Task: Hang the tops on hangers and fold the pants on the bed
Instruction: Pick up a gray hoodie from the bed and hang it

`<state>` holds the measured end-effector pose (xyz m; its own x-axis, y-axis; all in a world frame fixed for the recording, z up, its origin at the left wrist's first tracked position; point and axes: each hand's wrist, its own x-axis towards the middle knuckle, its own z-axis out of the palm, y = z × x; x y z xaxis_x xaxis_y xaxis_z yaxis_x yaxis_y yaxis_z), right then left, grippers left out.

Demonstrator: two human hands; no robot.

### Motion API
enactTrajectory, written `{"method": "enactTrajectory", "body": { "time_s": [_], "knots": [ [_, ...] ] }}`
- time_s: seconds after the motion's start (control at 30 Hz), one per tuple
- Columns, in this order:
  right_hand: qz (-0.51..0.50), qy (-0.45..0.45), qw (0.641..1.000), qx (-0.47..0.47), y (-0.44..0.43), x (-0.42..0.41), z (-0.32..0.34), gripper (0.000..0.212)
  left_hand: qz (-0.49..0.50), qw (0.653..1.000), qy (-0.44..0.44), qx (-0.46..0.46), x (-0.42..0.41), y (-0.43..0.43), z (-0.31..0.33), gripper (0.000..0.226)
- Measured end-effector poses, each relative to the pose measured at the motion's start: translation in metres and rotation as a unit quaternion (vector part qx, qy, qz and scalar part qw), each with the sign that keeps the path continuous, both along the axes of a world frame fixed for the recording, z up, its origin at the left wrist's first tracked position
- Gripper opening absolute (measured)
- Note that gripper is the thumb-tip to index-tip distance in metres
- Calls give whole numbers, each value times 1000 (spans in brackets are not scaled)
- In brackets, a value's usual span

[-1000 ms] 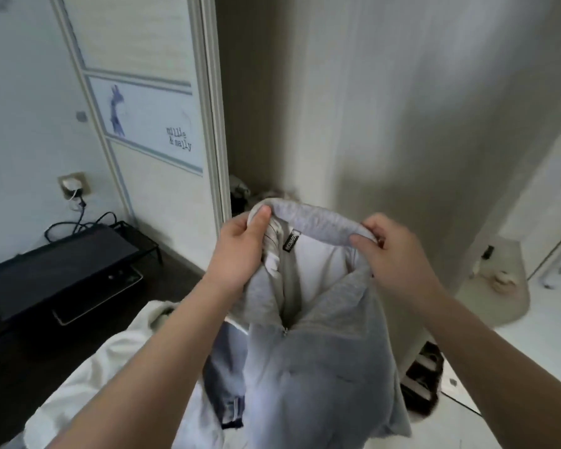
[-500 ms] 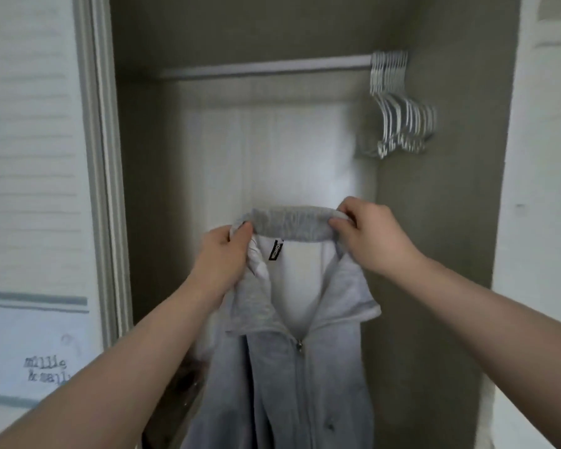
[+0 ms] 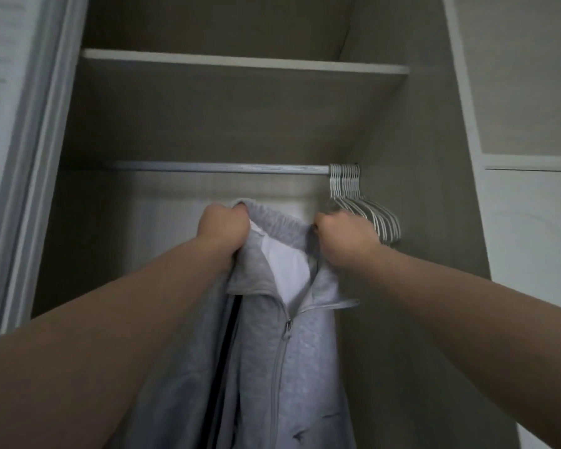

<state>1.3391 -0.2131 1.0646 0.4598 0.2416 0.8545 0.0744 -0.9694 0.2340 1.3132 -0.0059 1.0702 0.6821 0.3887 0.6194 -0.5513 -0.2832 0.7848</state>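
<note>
A grey zip-up top [image 3: 302, 358] with a white lining hangs in front of me inside an open wardrobe. My left hand [image 3: 222, 230] grips the left side of its collar. My right hand [image 3: 345, 236] grips the right side of the collar. Both hands hold the top just below the grey closet rod [image 3: 214, 167]. A bunch of several white hangers [image 3: 365, 205] hangs at the rod's right end, right beside my right hand. The zipper is partly undone at the neck.
A shelf [image 3: 240, 64] runs above the rod. The wardrobe's sliding door frame [image 3: 36, 163] stands at the left, its side wall [image 3: 434, 222] at the right. A white panel [image 3: 531, 238] lies further right.
I have turned from the room into the wardrobe and looked upward. Both hands lifted the grey top by its collar, close to the rod and the hangers.
</note>
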Motion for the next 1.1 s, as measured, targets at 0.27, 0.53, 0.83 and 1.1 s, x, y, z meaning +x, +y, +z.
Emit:
{"method": "enactTrajectory", "body": {
  "time_s": [0.27,0.53,0.83,1.1],
  "knots": [
    [-141,-98,985,-26,-11,48,41,37,54,997,-10,50,23,2,40,45],
    [-205,-69,976,15,-36,92,53,36,44,998,-20,51,41,3,44,44],
    [-80,-40,986,141,-61,100,68,34,27,999,-13,31,49,2,36,35],
    [28,-57,972,225,-70,64,70,32,20,999,-18,29,34,-2,26,30]
  ]
}}
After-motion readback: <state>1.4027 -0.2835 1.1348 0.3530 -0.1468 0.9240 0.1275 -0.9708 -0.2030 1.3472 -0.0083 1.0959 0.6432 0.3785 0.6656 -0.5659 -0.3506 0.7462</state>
